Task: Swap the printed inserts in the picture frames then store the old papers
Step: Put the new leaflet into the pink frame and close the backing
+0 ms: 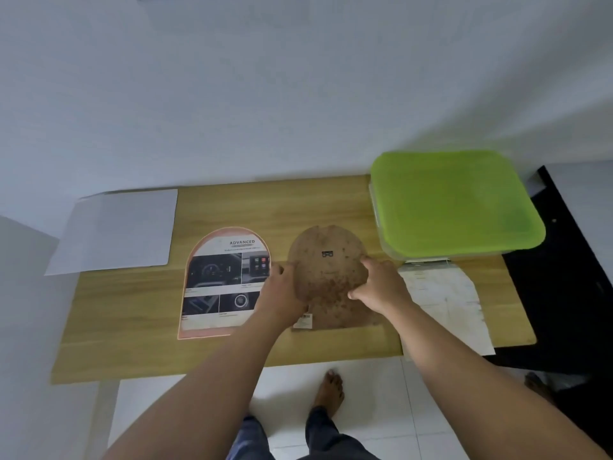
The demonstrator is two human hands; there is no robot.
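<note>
At table (pixel 132 310) centre, left grip (pixel 282 287) and right grip (pixel 378 287) pinch opposite edges of face-down backboard (pixel 326 280), likely to lift it off; printed frame (pixel 225 283) lies at 9 o'clock, box (pixel 454 204) at 2.

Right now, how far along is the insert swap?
Looks done: the left arched frame lies face up with a print inside. In hand: left hand and right hand grip the face-down frame's brown backing. Left: the loose printed sheet by the green-lidded box isn't stored.
</note>
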